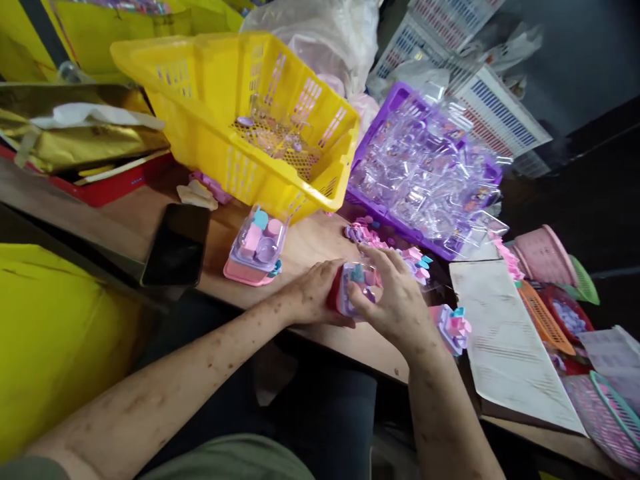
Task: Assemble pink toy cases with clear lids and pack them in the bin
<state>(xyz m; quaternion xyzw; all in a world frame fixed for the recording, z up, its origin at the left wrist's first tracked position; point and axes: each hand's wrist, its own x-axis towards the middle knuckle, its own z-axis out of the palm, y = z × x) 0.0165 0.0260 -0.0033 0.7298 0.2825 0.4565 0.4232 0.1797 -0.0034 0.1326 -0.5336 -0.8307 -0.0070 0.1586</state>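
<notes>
Both my hands close around a small clear-lidded toy box point(356, 288) with a pink base and little pastel pieces inside, at the wooden table's front edge. My left hand point(313, 293) grips its left side; my right hand point(395, 293) wraps over its top and right side. A like box point(257, 247), closed and filled, stands to the left on the table. Loose pink, purple and teal plastic pieces point(390, 243) lie just beyond my hands, and more pieces point(453, 327) sit by my right wrist.
A yellow basket point(215, 93) with a few clear parts stands tilted behind. A purple tray point(385, 207) holds clear plastic lids. A black phone point(177, 243) lies left. White cardboard point(500, 333) and pink baskets point(545, 253) lie right. Gold wrapped bundles point(75, 137) sit far left.
</notes>
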